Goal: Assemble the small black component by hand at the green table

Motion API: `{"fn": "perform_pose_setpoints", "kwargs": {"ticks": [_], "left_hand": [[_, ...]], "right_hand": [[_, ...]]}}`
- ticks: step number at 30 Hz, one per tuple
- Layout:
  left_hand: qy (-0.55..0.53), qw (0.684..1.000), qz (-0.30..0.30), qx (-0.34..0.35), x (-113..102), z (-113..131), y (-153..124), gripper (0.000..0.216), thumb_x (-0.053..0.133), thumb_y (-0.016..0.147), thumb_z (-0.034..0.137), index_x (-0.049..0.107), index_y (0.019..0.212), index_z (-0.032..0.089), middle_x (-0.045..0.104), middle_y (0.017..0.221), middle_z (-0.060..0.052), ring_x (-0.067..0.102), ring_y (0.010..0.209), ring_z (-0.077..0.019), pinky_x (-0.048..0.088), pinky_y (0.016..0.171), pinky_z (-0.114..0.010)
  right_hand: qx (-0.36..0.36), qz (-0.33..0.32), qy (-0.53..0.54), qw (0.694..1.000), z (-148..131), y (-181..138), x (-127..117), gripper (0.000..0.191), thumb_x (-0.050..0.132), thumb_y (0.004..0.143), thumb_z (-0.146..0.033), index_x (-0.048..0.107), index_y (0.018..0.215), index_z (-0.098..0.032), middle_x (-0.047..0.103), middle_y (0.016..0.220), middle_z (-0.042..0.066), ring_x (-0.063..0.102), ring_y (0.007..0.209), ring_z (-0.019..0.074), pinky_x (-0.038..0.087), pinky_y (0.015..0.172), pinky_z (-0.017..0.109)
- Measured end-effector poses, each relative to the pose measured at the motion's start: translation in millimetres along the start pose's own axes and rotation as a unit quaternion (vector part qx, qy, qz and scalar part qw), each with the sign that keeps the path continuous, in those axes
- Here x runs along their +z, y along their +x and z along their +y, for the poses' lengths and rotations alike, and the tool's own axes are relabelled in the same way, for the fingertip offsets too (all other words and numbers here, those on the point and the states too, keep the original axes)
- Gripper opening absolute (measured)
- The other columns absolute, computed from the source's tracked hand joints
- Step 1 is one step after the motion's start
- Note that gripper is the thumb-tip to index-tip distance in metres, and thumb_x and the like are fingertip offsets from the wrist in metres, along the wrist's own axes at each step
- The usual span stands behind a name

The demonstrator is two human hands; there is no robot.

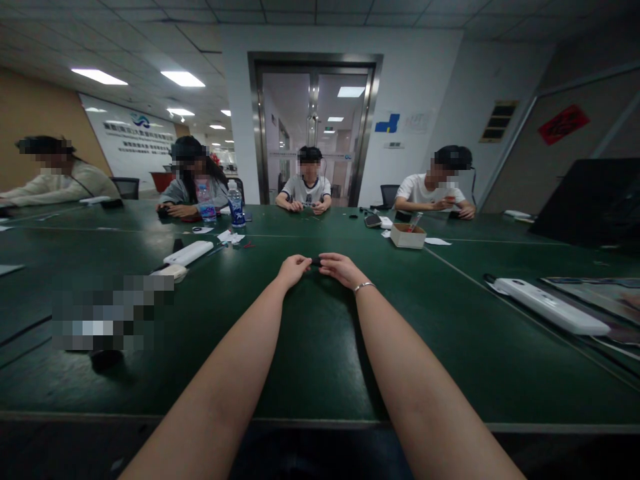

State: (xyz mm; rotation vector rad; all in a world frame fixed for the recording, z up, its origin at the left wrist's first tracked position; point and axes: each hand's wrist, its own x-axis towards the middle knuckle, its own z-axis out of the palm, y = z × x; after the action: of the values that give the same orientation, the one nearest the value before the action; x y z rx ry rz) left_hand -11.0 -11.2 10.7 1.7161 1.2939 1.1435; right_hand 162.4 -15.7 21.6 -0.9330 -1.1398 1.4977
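Both my arms reach forward over the green table (320,360). Between my fingertips is a small black object (316,261), too small and dark to name. My left hand (295,269) pinches its left end with thumb and fingers. On the other end, my right hand (342,269) has its fingers curled around it, with part of the object hidden behind them. A silver bracelet (364,287) circles my right wrist. The two hands are close together, just above or resting on the tabletop; I cannot tell which.
To the left lie a white power strip (189,254) and scraps of paper (231,237); bottles (235,205) stand beyond. A small open box (408,236) sits ahead right. Another white power strip (553,307) lies at right. Several people sit around the table.
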Motion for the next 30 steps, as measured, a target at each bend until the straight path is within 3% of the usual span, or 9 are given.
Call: {"fn": "perform_pose_setpoints", "kwargs": {"ticks": [12,30], "left_hand": [[0.075,0.997,-0.001,0.012,-2.8,1.6,-2.6,0.035,0.049,0.081,0.045,0.064,0.073,0.015,0.064,0.067,-0.004,0.055,0.061,-0.0139,0.04,0.062,-0.026],[0.042,0.999,-0.004,-0.012,-3.4,-4.8,1.6,0.05,0.043,0.081,0.056,0.066,0.069,0.013,0.062,0.06,-0.004,0.053,0.053,-0.0123,0.039,0.059,-0.026]], "right_hand": [[0.001,-0.003,0.001,1.0,0.2,0.1,-0.1,0.02,0.061,0.074,0.001,0.065,0.088,-0.012,0.068,0.081,0.005,0.064,0.06,0.0091,0.058,0.06,0.02],[0.005,-0.034,-0.003,0.999,-2.6,-3.5,-0.5,0.022,0.063,0.074,0.001,0.065,0.091,-0.013,0.068,0.083,0.006,0.065,0.064,0.0102,0.058,0.068,0.024]]}}
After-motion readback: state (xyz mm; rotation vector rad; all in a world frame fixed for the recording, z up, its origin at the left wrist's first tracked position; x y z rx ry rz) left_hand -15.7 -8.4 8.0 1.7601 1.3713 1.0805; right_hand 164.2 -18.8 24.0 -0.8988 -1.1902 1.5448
